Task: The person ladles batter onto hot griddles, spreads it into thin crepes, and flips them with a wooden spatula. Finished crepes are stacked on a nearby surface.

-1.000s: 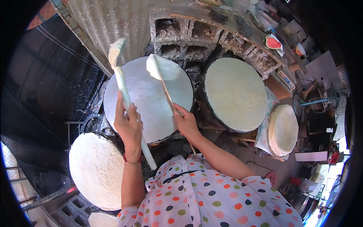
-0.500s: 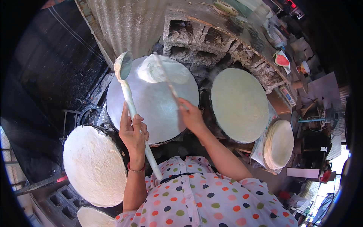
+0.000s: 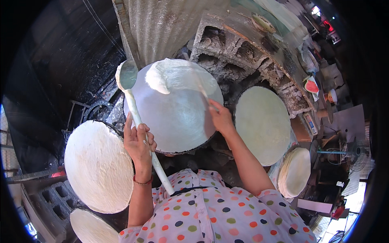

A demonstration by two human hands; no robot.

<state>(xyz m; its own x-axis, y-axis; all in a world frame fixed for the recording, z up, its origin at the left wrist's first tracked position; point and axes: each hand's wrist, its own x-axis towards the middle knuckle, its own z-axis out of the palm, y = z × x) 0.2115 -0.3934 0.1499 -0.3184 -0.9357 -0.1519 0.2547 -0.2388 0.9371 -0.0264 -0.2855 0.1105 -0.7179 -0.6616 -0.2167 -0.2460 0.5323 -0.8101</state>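
Note:
My left hand is closed around the long pale handle of a ladle. The ladle's batter-coated bowl is raised at the left rim of a round griddle. Over the griddle's right side, my right hand grips a thin stick-like spreader, blurred by motion. Its far end reaches the white batter on the far part of the surface. The batter forms a thick ridge on the left, with a thinner smear stretching right. The nearer part of the griddle shows a bare, pale sheen.
To the left, a second griddle bears a white flatbread sheet; part of another pale round shows below. On the right lies a pale, thin round, beside a stack of flatbreads. Rough concrete blocks border the far side.
My right hand has swept the spreader across the batter, which now trails as a wider smear to the right. The ladle stays raised in my left hand. The whole view has turned slightly.

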